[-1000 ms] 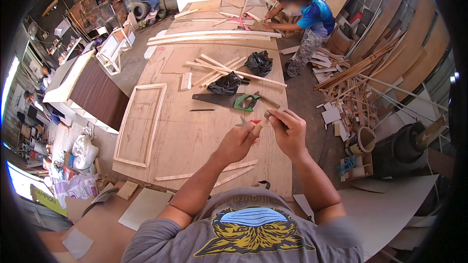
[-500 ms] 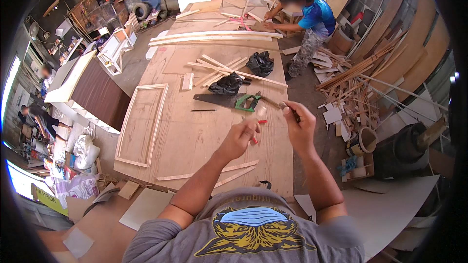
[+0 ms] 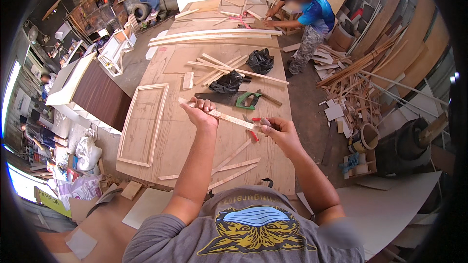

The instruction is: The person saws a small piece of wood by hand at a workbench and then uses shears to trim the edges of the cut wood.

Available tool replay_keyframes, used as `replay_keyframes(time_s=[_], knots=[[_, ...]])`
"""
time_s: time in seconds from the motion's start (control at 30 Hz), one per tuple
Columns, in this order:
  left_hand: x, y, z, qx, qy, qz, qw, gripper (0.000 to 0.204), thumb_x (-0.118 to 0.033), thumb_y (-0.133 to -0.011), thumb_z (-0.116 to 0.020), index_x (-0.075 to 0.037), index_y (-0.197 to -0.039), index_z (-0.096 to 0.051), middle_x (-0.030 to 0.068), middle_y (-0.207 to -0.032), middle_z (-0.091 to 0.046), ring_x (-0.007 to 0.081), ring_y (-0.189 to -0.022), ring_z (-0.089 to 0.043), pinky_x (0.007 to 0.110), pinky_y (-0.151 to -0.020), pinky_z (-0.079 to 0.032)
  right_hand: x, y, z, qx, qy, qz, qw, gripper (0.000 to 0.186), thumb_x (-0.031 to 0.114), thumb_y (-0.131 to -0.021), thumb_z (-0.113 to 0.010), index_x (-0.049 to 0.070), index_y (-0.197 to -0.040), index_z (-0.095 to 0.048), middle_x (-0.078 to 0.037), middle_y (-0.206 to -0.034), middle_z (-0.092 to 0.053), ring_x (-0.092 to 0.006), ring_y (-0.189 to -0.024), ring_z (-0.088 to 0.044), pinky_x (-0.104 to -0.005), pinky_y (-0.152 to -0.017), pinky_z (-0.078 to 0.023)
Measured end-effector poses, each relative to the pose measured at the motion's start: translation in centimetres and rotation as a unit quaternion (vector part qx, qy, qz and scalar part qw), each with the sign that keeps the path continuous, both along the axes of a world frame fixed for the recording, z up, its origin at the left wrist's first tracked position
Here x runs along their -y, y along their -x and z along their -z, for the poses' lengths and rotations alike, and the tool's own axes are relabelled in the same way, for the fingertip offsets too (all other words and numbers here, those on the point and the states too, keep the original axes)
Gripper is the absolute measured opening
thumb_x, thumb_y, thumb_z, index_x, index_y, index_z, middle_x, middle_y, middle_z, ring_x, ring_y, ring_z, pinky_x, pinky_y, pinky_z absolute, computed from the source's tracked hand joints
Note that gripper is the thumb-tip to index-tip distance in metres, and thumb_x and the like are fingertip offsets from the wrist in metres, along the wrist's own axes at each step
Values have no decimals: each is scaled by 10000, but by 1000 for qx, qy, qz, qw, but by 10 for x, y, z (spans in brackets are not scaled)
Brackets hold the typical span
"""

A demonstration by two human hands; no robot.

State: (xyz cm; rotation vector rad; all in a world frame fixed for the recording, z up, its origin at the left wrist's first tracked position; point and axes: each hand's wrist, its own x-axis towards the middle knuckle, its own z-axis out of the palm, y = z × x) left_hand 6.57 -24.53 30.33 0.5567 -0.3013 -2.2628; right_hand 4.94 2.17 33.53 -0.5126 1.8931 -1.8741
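A pale wooden strip [image 3: 234, 119] slants above the worktable. Near its far left end my left hand [image 3: 201, 113] is closed around it, palm up. My right hand [image 3: 281, 135] pinches a small greyish piece [image 3: 264, 122] against the strip's near right end; its exact kind cannot be made out. Below the strip lies a red-handled hand tool [image 3: 254, 136], partly covered. Just beyond my hands are a green-handled handsaw [image 3: 247, 101] and a wooden-handled tool [image 3: 271, 99]. Several thin strips [image 3: 234, 174] rest on the table close to my body.
A rectangular wooden frame [image 3: 123, 136] lies at the left of the plywood worktable [image 3: 175, 141]. Black plastic bags [image 3: 260, 62] and loose battens [image 3: 209, 63] sit farther back. A co-worker in blue [image 3: 314, 17] leans over the far right edge. Wood offcuts [image 3: 351, 97] are heaped on the right.
My left hand has moved left and away from me and turned palm up, with the strip now plainly in view. My right hand has come down and left toward the strip's end.
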Motion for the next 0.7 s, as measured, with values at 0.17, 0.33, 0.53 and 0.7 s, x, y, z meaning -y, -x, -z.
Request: replay_keyframes(time_s=[0.17, 0.33, 0.53, 0.7], knots=[[28, 15, 68, 238, 91, -105, 961, 522, -441, -1024, -596, -76, -1375, -470, 89, -993, -637, 224, -921, -627, 366, -775, -529, 3, 8, -5, 56, 8, 26, 998, 249, 123, -899, -771, -67, -1053, -720, -44, -841, -700, -90, -728, -612, -256, -643, -468], [0, -12, 48, 385, 449, -91, 801, 502, -259, -948, -715, -10, -1355, -560, 151, -1250, -642, 262, -1206, -590, 385, -990, -500, 0, 18, -7, 57, 9, 22, 998, 183, 124, -892, -760, -16, -1008, -738, -19, -812, -684, -71, -690, -581, -235, -599, -425], [-77, -46, -10, 88, 646, 387, 652, 351, -156, -970, -691, 26, -1270, -677, 106, -1025, -737, 149, -969, -667, 307, -867, -538, 11, 22, -13, 87, 20, 0, 996, 192, 165, -920, -739, 20, -1045, -727, -10, -824, -674, -35, -643, -509, -217, -530, -325], [-83, -42, 2, 78, 640, 274, 713, 373, -167, -1021, -648, 9, -1350, -645, 56, -961, -719, 72, -833, -621, 257, -758, -531, 7, 21, -13, -28, 71, 55, 996, 213, 101, -966, -674, 25, -1163, -699, -17, -838, -660, -78, -651, -547, -246, -559, -404]])
